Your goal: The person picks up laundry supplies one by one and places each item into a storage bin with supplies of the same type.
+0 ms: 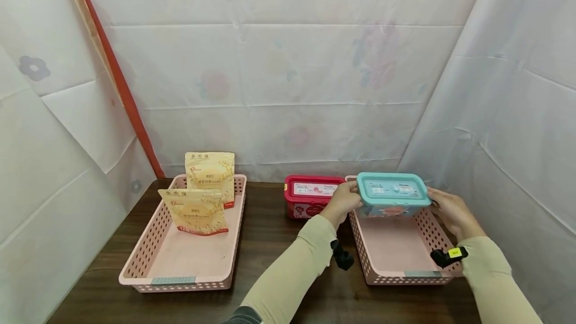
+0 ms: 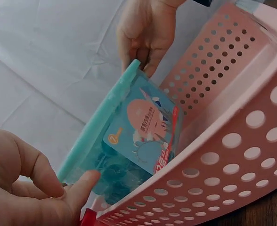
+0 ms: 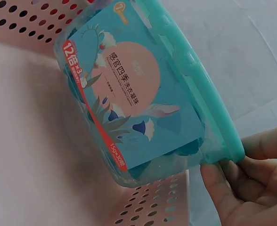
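A clear tub of laundry capsules with a turquoise lid (image 1: 393, 190) hangs over the back part of the right pink basket (image 1: 390, 251). My left hand (image 1: 340, 204) pinches the lid's left end between thumb and fingers, while my right hand (image 1: 455, 214) grips the opposite end. In the right wrist view, thumb and fingers close on the corner of the turquoise rim (image 3: 211, 103). The tub's blue front label (image 3: 129, 94) faces the basket's inside. Just left of this basket stands a similar tub with a red lid (image 1: 310, 191), partly hidden by my left hand.
On the left of the dark wooden table (image 1: 265, 244) sits another pink basket (image 1: 191, 264). Two yellow pouches stand in it, a front pouch (image 1: 196, 212) and a rear pouch (image 1: 210, 171). White patterned sheets (image 1: 270, 74) enclose the table at the back and sides.
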Available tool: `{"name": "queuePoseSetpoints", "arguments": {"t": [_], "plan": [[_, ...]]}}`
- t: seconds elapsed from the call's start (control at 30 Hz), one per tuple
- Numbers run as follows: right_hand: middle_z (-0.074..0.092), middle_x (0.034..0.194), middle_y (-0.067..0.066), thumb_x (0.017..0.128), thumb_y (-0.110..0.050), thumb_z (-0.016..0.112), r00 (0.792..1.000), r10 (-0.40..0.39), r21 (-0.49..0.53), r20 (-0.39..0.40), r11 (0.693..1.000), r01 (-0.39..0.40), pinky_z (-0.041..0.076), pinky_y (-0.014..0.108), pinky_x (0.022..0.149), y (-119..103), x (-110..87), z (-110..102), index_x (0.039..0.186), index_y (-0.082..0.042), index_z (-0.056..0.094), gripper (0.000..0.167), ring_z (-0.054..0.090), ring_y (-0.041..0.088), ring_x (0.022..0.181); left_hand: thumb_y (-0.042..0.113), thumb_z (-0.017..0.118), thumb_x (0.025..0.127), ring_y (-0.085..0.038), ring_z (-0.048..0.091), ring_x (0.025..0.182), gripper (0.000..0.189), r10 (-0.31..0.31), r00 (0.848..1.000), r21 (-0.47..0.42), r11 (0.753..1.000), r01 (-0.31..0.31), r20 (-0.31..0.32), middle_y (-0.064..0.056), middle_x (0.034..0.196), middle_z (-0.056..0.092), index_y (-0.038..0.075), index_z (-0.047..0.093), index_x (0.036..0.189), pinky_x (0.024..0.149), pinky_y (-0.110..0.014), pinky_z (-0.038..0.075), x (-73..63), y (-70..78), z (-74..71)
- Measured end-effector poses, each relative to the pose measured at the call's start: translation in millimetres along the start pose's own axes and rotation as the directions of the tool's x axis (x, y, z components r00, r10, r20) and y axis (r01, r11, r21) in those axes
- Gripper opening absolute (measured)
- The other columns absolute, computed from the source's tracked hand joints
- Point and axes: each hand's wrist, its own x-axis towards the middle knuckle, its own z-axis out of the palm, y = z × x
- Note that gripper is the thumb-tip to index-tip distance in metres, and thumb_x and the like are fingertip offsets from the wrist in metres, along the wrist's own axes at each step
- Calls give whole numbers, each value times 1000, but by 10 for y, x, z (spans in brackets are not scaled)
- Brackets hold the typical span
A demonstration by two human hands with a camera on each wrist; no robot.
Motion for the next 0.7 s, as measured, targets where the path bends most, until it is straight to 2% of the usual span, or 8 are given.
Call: {"name": "queuePoseSetpoints", "arguments": {"t": [0.1, 0.17, 0.27, 0.33, 0.4, 0.47, 0.57, 0.7], "plan": [[15, 162, 25, 109, -39, 34, 1000, 13, -10, 13, 1000, -13, 30, 49, 115, -3, 14, 10, 157, 1, 18, 64, 24, 39, 146, -12, 56, 89, -18, 57, 107, 57, 16, 1000, 56, 998, -15, -1, -12, 126, 62, -1, 50, 144, 83, -34, 51, -8, -2, -1], [17, 161, 26, 109, -37, 35, 1000, 22, -12, 19, 1000, -22, 34, 46, 113, -6, 16, 23, 156, 2, 19, 63, 37, 33, 140, -10, 58, 89, -19, 57, 111, 55, 21, 1000, 102, 995, -20, -13, -12, 126, 63, -2, 51, 143, 91, -37, 52, -15, -7, 4], [20, 159, 28, 110, -33, 35, 1000, 18, -1, 23, 1000, -18, 44, 38, 106, 4, 15, 46, 155, 4, 21, 60, 57, 8, 115, -9, 57, 90, -20, 57, 113, 54, 23, 1000, 158, 987, -20, -21, -12, 125, 63, -1, 51, 144, 93, -39, 52, -28, -21, 17], [22, 158, 30, 110, -30, 35, 1000, 6, 7, 23, 1000, -6, 48, 34, 102, 13, 11, 60, 155, 5, 22, 59, 55, -8, 97, -11, 55, 89, -20, 58, 110, 55, 27, 1000, 178, 984, -24, -15, -11, 125, 63, 0, 51, 144, 89, -37, 52, -36, -29, 24], [22, 158, 31, 110, -29, 34, 1000, -2, 8, 23, 1000, 1, 49, 31, 99, 23, 11, 70, 155, 6, 21, 58, 52, -14, 90, -13, 54, 89, -18, 57, 108, 57, 38, 999, 198, 979, -37, -1, -11, 126, 63, 0, 51, 144, 84, -35, 52, -44, -31, 28], [22, 158, 31, 110, -30, 34, 1000, -2, 3, 22, 1000, 2, 49, 31, 100, 26, 10, 77, 155, 6, 21, 59, 53, -11, 94, -12, 54, 88, -17, 57, 106, 56, 51, 999, 221, 974, -51, 6, -11, 127, 63, 0, 52, 143, 82, -34, 51, -49, -29, 26], [21, 158, 30, 110, -31, 34, 1000, 8, -16, 22, 1000, -7, 47, 32, 103, 28, 20, 83, 156, 5, 20, 60, 56, 10, 117, -11, 55, 88, -16, 56, 106, 54, 64, 998, 252, 965, -65, 14, -10, 127, 63, 0, 54, 141, 85, -34, 51, -56, -19, 18], [21, 159, 29, 110, -32, 33, 999, 33, -47, 17, 998, -32, 41, 40, 109, 24, 40, 93, 157, 4, 19, 60, 33, 36, 142, -7, 58, 89, -16, 57, 105, 50, 68, 997, 298, 952, -72, 25, -10, 125, 64, 1, 57, 138, 88, -36, 51, -60, -7, -1]]}}
